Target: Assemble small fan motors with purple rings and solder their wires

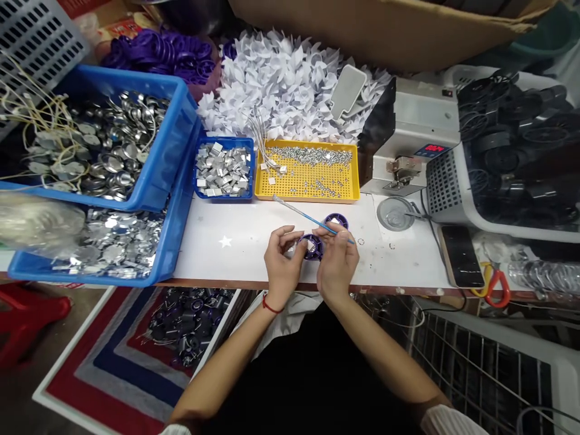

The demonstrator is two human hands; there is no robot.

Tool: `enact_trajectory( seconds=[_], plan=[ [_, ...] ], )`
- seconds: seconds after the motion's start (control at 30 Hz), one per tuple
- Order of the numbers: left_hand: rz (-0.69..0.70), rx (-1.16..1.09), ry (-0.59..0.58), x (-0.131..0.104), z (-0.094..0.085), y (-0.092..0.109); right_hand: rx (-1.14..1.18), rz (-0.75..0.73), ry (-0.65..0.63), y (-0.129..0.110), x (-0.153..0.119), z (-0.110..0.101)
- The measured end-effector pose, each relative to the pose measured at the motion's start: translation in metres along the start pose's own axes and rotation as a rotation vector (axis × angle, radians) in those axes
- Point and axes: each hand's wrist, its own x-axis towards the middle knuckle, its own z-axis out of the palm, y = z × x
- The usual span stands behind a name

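Observation:
My left hand (285, 257) has its fingers closed on the edge of a small round purple plastic part (319, 244) with a whitish square piece in its middle. Something silvery shows by the left fingertips, too small to name. In my right hand (338, 260) lies a thin blue stick (312, 220) with a pale tip that points up and left, like a fine brush. The right fingertips meet the purple part's right side. Just behind them, a second purple round part (336, 219) rests on the white table (226, 223).
Beyond my hands stand a yellow tray (308, 196) of tiny metal pieces and a blue tray (224, 197) of silvery squares. Larger blue bins (170, 121) are stacked left. Rightward are a grey lid (395, 214), a metal machine (408, 133), a phone (461, 257) and scissors (497, 289).

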Motion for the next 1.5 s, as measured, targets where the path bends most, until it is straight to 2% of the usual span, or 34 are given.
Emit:
enact_trajectory(
  seconds=[0.17, 0.43, 0.57, 0.63, 0.67, 0.77, 0.8, 0.83, 0.9, 0.97, 1.03, 1.07, 1.17, 1.27, 1.37, 1.5],
  plan=[
    [-0.068, -0.042, -0.086, 0.011, -0.001, -0.001, -0.075, -0.005, 0.052, 0.01, -0.001, 0.004],
    [0.024, 0.107, 0.009, -0.005, 0.01, 0.008, -0.091, -0.004, 0.067, 0.015, -0.003, 0.005],
    [0.109, 0.222, -0.017, -0.004, 0.007, 0.009, -0.138, -0.066, 0.052, 0.011, -0.005, 0.009],
    [0.134, 0.278, -0.036, 0.002, -0.001, 0.009, -0.144, -0.236, 0.024, 0.001, 0.002, -0.002],
    [0.138, 0.309, -0.038, 0.006, -0.008, 0.01, -0.15, -0.389, 0.037, -0.007, 0.008, -0.013],
    [0.126, 0.403, -0.014, 0.021, -0.034, 0.015, -0.269, -0.992, 0.194, -0.036, 0.04, -0.066],
    [0.124, 0.45, 0.002, 0.025, -0.042, 0.018, -0.392, -1.144, 0.214, -0.047, 0.053, -0.086],
    [0.145, 0.515, 0.029, 0.028, -0.048, 0.022, -0.552, -1.189, 0.243, -0.056, 0.067, -0.105],
    [0.276, 0.659, 0.099, 0.03, -0.051, 0.032, -0.788, -1.116, 0.238, -0.068, 0.093, -0.134],
    [0.473, 0.732, 0.09, 0.026, -0.039, 0.04, -0.917, -1.019, 0.214, -0.072, 0.116, -0.146],
    [0.619, 0.71, -0.05, 0.021, -0.015, 0.043, -1.004, -0.994, 0.18, -0.07, 0.133, -0.144],
    [0.644, 0.691, -0.149, 0.02, -0.001, 0.042, -1.045, -1.0, 0.156, -0.068, 0.14, -0.14],
    [0.609, 0.678, -0.333, 0.026, 0.035, 0.031, -1.128, -1.008, 0.034, -0.063, 0.153, -0.126],
    [0.554, 0.675, -0.418, 0.039, 0.051, 0.018, -1.157, -0.931, -0.074, -0.065, 0.159, -0.12],
    [0.505, 0.663, -0.46, 0.041, 0.047, 0.013, -1.14, -0.802, -0.11, -0.071, 0.161, -0.117],
    [0.419, 0.607, -0.438, 0.026, 0.032, 0.014, -1.102, -0.68, -0.099, -0.077, 0.161, -0.114]
  ],
)
